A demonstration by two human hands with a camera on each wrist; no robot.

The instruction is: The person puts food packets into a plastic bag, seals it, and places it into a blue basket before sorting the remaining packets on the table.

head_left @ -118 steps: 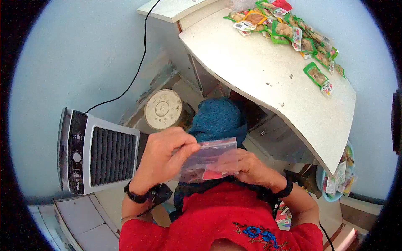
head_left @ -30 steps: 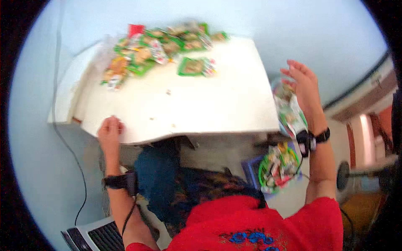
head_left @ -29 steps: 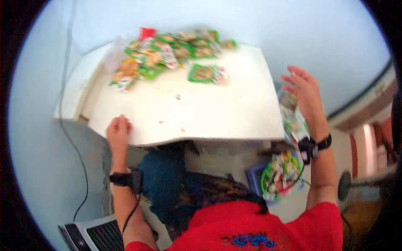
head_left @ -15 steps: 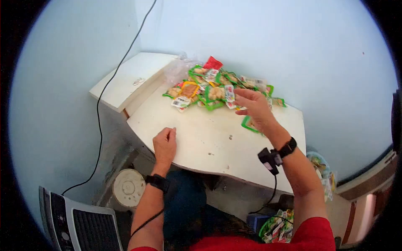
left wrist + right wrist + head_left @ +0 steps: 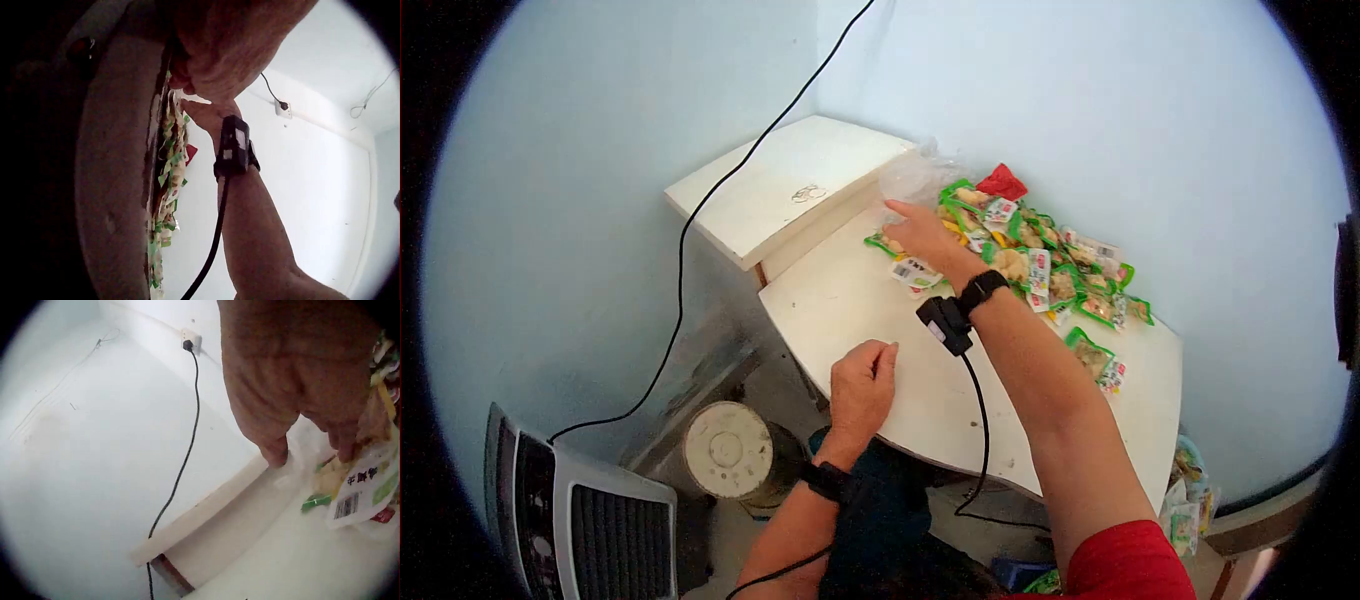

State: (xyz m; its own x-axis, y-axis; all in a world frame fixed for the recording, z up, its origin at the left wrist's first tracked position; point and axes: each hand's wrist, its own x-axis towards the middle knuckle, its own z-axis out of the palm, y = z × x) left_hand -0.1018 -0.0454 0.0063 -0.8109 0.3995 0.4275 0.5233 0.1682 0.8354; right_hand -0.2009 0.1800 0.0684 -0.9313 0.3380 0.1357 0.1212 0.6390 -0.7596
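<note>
My right hand (image 5: 925, 238) reaches over the left end of a pile of green-edged food packets (image 5: 1010, 265), close to some crumpled clear plastic bags (image 5: 915, 180). In the right wrist view its thumb and fingers point down, apart, with the clear plastic behind them. A packet with a white barcode label (image 5: 362, 487) lies right beside the fingertips. My left hand (image 5: 865, 390) rests at the near edge of the white table (image 5: 940, 400), fingers curled and thumb along them. Nothing shows in its grasp. One packet (image 5: 1090, 352) lies apart, nearer the front.
A raised white shelf (image 5: 800, 185) adjoins the table's left end. A black cable (image 5: 683, 290) hangs across the view to an air cooler (image 5: 600, 530). A round lidded bucket (image 5: 728, 450) stands below. At right, a tub of packets (image 5: 1185, 480) sits beside the table.
Both hands gripped a clear zip bag earlier; now neither does. My right hand swung from the right side across the packets to the far left. The left hand stays by the table edge.
</note>
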